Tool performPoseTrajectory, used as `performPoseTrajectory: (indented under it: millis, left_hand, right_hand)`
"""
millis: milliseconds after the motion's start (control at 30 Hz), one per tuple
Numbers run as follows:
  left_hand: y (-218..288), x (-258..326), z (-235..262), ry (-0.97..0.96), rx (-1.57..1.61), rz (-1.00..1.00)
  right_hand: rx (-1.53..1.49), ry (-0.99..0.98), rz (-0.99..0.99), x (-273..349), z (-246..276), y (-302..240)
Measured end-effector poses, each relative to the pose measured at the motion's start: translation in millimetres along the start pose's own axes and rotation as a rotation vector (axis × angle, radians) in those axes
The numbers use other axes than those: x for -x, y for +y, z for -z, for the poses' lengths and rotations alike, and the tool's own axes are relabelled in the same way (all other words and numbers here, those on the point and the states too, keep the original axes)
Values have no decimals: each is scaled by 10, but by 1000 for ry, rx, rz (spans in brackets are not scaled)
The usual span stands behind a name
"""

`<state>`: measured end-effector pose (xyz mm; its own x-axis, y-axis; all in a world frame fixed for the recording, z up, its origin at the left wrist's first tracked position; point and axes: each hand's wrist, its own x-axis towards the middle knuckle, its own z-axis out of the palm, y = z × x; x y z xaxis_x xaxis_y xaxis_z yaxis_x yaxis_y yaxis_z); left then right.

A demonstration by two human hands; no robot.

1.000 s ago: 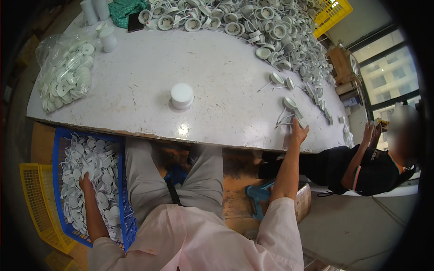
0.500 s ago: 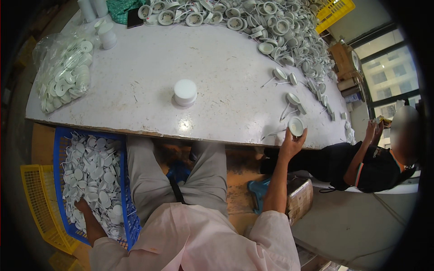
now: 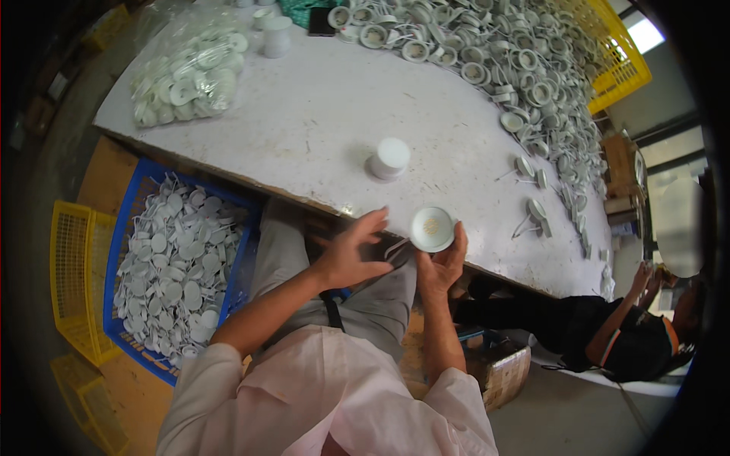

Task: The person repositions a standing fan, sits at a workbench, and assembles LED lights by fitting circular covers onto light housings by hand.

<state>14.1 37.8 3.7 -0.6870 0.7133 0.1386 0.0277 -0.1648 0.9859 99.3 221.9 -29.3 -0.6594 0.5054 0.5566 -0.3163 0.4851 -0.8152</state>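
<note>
Holding a round white lamp housing (image 3: 432, 229) in right hand (image 3: 441, 264), fingers curled around its rim; left hand (image 3: 351, 253) spread open beside it, empty, over table edge (image 3: 319, 199).

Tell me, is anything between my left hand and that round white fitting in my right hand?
Nothing visible. The left hand is open just left of the round white fitting, which the right hand holds at the table edge.

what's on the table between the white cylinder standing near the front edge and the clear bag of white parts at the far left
Nothing: in the head view the white tabletop is bare between the white cylinder and the clear bag.
</note>
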Motion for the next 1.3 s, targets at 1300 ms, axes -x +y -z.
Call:
performPoseTrajectory:
  millis: [1300]
  left_hand:
    - [-477,394,222,212,222,113]
  right_hand:
    - [-491,0,-882,-1059,-525,128]
